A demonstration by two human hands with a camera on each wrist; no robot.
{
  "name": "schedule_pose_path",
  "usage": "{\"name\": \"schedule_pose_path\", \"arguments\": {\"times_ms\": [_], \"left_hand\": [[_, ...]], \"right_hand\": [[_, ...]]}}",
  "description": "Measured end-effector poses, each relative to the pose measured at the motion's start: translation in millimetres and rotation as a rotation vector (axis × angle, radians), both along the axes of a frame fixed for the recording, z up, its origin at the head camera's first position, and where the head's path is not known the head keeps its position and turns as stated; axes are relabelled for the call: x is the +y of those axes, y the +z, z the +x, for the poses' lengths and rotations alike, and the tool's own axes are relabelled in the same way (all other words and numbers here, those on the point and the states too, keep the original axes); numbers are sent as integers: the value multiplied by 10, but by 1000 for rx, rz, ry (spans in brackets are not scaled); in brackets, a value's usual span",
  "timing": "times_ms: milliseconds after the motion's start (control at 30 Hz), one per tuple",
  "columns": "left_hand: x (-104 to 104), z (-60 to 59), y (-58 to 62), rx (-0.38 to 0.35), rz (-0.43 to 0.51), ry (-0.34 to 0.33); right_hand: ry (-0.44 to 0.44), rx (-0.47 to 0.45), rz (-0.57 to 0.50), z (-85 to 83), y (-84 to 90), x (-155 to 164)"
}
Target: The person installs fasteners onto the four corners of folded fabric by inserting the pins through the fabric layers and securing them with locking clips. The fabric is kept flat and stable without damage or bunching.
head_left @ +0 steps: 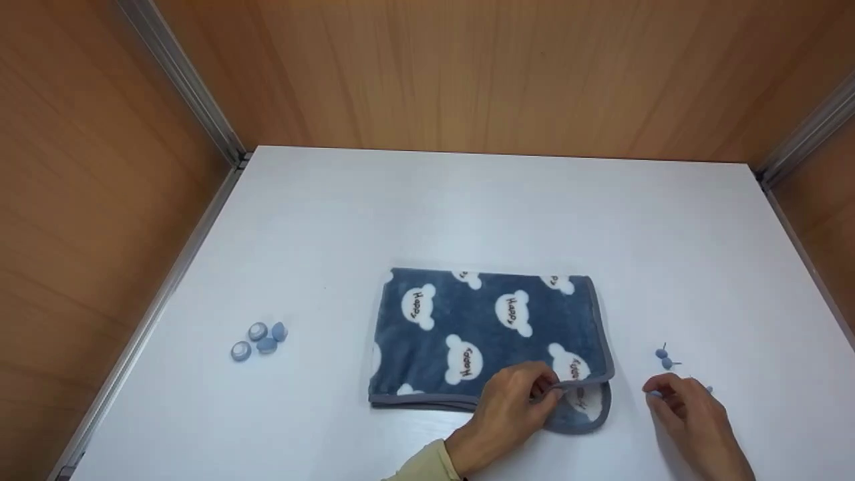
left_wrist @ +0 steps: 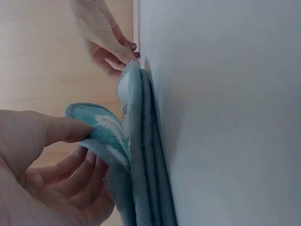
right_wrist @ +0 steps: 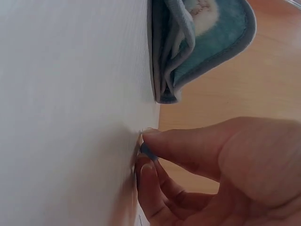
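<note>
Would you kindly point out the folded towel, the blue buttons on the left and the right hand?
folded towel [head_left: 481, 327], head view, middle of its top layer.
blue buttons [head_left: 259, 339], head view, centre of the cluster.
right hand [head_left: 691, 411], head view, back of the hand.

The left hand [head_left: 511, 401] is bare, and its forearm wears a pale yellow sleeve [head_left: 427, 466] with a soft, snug cuff ending at the wrist. The right hand [head_left: 691, 407] is bare too, with no sleeve showing on its forearm. Its fingernails [left_wrist: 134, 46] look dark.
</note>
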State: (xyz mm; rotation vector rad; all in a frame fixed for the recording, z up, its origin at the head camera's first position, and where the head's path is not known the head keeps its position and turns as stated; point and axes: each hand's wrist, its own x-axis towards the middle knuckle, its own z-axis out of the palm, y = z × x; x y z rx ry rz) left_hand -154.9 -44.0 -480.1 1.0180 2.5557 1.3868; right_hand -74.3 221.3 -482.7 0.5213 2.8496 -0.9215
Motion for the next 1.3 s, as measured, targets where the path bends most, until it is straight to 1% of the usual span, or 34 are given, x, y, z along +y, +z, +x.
{"name": "schedule_pose_path", "arguments": {"times_ms": [67,133,267,333,433,500,567,767,900,1100,1167,1300], "left_hand": [[2,1,2,-23,23,9],[4,1,2,-30,48,16],[5,-2,-4,-16,99,26],[7,-6,-8,-8,122,32],[10,-15,-14,-8,156,37],[11,-24,-18,-17,181,35],[9,-32,-20,-32,208,31],[-5,-52,-20,-86,280,29],[-7,-60,-19,-116,299,40],[11,-71,-22,-150,310,60],[9,-74,-25,-158,319,55],[-2,-76,-34,-163,326,47]], "right_hand": [[9,35,15,0,-2,-9],[11,69,29,5,3,-26],[-3,163,54,3,39,-70],[-8,226,66,-2,69,-98],[-6,344,67,-18,114,-144],[-7,418,64,-32,141,-179],[-13,469,56,-50,167,-212],[-35,537,76,-101,260,-329],[-33,591,59,-121,302,-406],[45,747,-21,-151,317,-480],[64,766,-24,-164,316,-507],[101,771,-35,-199,303,-556]]}}
